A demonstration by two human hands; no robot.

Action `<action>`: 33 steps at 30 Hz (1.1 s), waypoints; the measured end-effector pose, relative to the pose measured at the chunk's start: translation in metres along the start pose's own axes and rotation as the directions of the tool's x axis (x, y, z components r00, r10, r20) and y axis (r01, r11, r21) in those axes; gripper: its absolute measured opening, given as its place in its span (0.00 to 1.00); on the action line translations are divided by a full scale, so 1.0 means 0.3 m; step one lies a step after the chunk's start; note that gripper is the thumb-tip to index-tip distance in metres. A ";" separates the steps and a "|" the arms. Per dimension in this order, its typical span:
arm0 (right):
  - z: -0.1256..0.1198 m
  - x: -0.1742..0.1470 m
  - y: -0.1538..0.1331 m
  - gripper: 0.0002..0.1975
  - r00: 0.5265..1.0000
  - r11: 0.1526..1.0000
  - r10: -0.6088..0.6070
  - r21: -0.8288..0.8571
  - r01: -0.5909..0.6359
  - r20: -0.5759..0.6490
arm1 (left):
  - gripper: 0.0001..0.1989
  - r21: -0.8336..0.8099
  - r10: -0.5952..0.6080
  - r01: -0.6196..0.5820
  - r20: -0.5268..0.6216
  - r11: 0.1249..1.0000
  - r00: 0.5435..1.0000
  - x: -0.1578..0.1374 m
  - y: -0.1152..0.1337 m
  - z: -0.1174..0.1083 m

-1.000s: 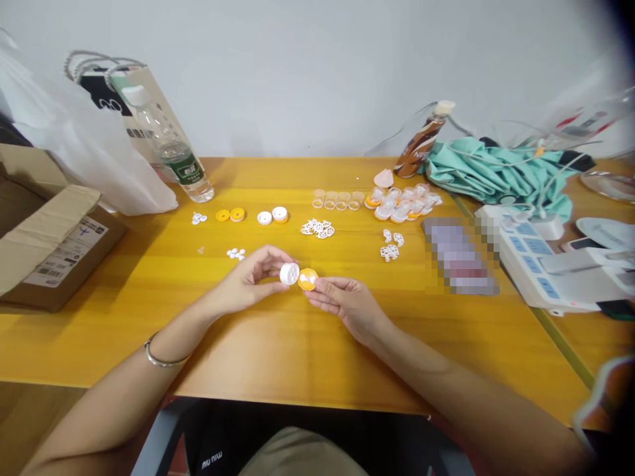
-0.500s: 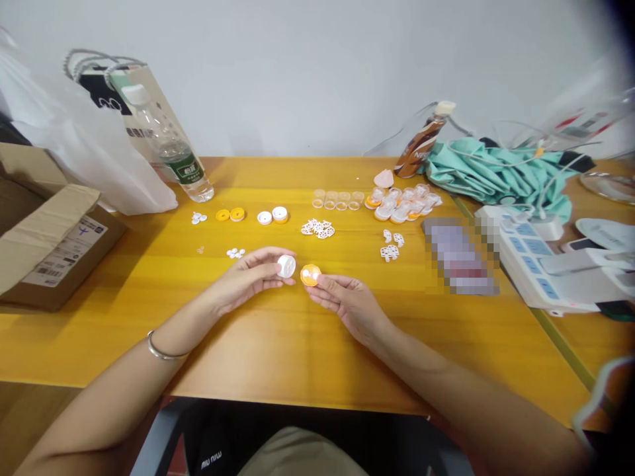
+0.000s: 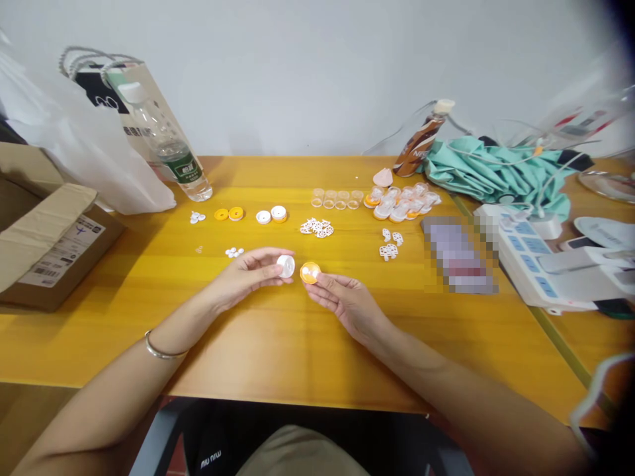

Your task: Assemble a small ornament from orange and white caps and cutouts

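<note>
Between its thumb and fingers, my left hand (image 3: 253,274) grips a small round white plastic cap (image 3: 286,266). My right hand (image 3: 347,297) pinches an orange round cap (image 3: 310,272) with white pieces inside it. The two caps are side by side with a small gap between them, above the table. Beyond the hands lie white openwork pieces (image 3: 317,228) in a loose pile. To the left are orange discs (image 3: 235,213), white round caps (image 3: 278,213) and little white discs (image 3: 234,252). Clear cups (image 3: 342,199) stand in a row farther back.
Assembled clear-topped pieces (image 3: 401,200) cluster at the back right, near a brown bottle (image 3: 421,139) and green cloth (image 3: 496,172). A blurred-out phone (image 3: 459,254) and a white power strip (image 3: 540,264) lie right. A water bottle (image 3: 183,165) and cardboard box (image 3: 59,258) stand left.
The white cap in my left hand has turned slightly, so more of its side shows. My right hand and the orange cap look nearly the same.
</note>
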State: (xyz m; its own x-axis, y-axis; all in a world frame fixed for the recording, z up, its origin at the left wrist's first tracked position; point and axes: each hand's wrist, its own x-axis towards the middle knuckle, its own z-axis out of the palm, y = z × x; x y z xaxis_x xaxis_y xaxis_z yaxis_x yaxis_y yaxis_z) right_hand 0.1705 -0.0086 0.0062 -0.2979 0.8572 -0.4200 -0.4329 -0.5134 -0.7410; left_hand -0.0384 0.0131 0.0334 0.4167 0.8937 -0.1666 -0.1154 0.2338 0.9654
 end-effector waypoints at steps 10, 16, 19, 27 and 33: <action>0.004 -0.002 0.006 0.10 1.000 1.000 -0.011 0.022 0.011 -0.011 | 0.21 0.200 0.143 -0.151 0.057 0.968 0.988 0.004 -0.009 0.027; 0.010 -0.008 0.005 0.10 1.000 1.000 -0.016 -0.003 0.016 -0.016 | 0.18 0.276 0.195 -0.203 0.057 0.939 0.979 0.001 -0.014 0.028; 0.011 -0.009 0.005 0.09 1.000 1.000 -0.025 -0.006 0.025 -0.012 | 0.19 0.298 0.192 -0.201 0.058 0.933 0.980 -0.002 -0.016 0.027; 0.017 -0.010 0.005 0.10 0.999 0.999 -0.032 -0.013 0.032 -0.036 | 0.19 0.361 0.236 -0.244 0.067 0.900 0.970 -0.007 -0.014 0.037; 0.019 -0.009 0.010 0.09 0.999 0.999 -0.034 -0.014 0.033 -0.024 | 0.19 0.543 0.325 -0.324 0.097 0.775 0.941 -0.018 -0.017 0.050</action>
State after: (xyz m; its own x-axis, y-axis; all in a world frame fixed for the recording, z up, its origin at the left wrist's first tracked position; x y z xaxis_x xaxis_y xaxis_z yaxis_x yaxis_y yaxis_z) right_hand 0.1652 -0.0127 0.0081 -0.2621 0.8748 -0.4074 -0.4305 -0.4839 -0.7619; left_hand -0.0265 0.0013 0.0323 0.4415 0.8797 0.1766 0.2656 -0.3161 0.9108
